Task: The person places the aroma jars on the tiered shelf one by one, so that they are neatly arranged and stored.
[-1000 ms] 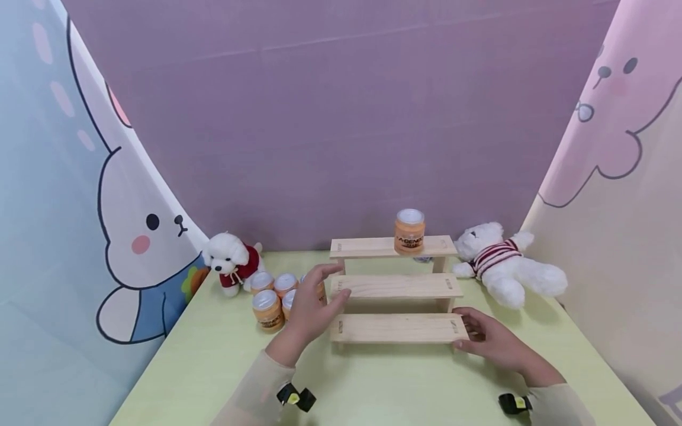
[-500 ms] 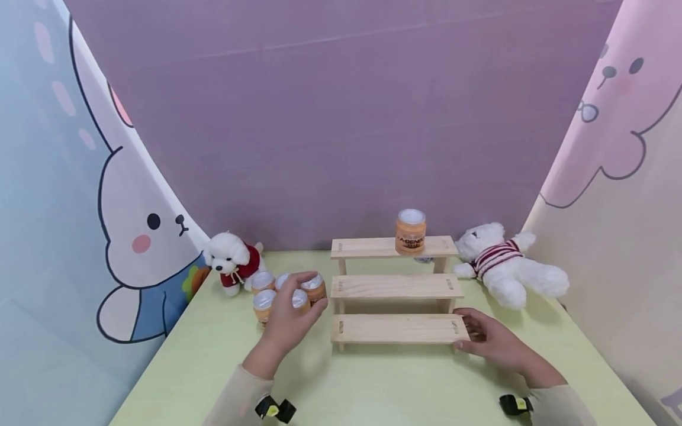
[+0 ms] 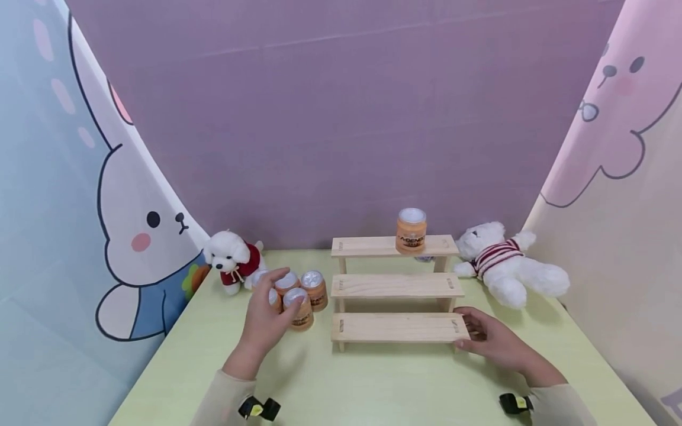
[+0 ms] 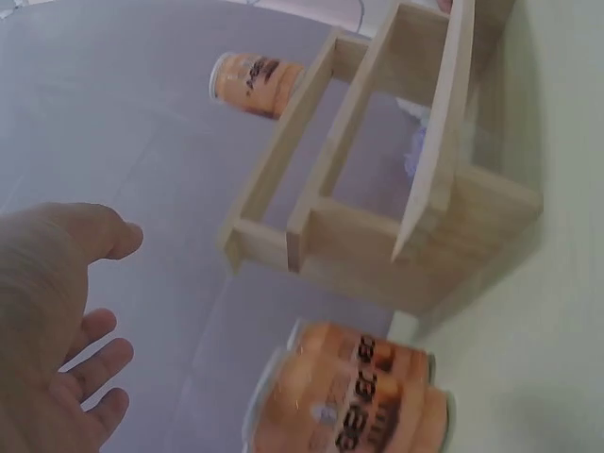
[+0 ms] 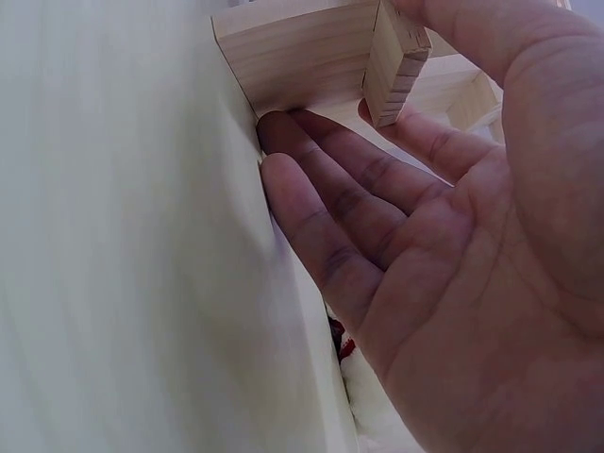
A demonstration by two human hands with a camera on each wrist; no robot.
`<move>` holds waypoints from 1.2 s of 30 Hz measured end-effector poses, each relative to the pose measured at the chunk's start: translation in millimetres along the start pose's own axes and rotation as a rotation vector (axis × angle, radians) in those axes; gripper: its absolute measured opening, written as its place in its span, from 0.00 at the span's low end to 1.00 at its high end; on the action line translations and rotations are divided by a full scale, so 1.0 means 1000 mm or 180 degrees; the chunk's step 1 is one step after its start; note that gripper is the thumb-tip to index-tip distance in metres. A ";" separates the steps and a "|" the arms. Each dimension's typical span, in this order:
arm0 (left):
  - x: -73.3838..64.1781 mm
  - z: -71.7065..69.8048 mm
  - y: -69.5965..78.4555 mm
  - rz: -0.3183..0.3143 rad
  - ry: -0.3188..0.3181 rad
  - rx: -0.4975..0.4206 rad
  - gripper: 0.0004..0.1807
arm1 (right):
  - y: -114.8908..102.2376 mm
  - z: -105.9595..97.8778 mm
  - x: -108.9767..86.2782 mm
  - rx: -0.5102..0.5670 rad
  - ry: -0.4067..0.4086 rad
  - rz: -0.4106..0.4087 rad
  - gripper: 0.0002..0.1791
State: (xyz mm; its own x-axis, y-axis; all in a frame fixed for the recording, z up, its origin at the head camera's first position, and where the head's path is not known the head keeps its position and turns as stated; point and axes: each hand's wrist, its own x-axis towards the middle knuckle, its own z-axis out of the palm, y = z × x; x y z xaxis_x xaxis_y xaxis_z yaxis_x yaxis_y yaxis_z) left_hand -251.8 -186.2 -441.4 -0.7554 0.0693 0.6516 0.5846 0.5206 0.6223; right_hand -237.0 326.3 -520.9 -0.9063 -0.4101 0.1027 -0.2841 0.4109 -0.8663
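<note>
head view: far left, white plush dog [image 3: 226, 253], red top, on pale green table [image 3: 383, 384]. nearer, left hand [image 3: 264, 319] at a cluster of upright orange jars [image 3: 302, 319]; thumb and forefinger spread apart, other fingers loosely bent, left wrist view showing it apart from two of the jars. right of these, three-tier wooden shelf [image 3: 396, 286]; single jar [image 3: 411, 232] upright on the far, highest tier, right of middle. then right hand [image 3: 492, 340], thumb and forefinger pinching the right end of the nearest, lowest board. far right, white plush bear [image 3: 501, 263], striped top, lying down.
</note>
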 end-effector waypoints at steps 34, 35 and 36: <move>-0.035 -0.021 -0.089 -0.1241 -0.0036 -0.0109 0.44 | -0.001 -0.001 0.001 -0.0015 0.0004 0.0015 0.38; -0.036 -0.021 -0.090 -0.1273 -0.0061 -0.0126 0.44 | -0.001 -0.001 0.001 -0.0016 0.0001 0.0016 0.38; -0.036 -0.021 -0.091 -0.1305 -0.0080 -0.0141 0.44 | -0.001 -0.001 0.001 -0.0015 -0.0002 0.0018 0.38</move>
State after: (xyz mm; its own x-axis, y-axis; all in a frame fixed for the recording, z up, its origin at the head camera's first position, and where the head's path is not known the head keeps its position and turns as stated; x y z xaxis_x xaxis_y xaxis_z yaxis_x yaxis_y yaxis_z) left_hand -271.7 -253.7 -512.8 -0.9350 -0.1152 0.3353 0.2454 0.4722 0.8466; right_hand -238.0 326.8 -519.3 -0.9077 -0.4081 0.0975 -0.2804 0.4170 -0.8646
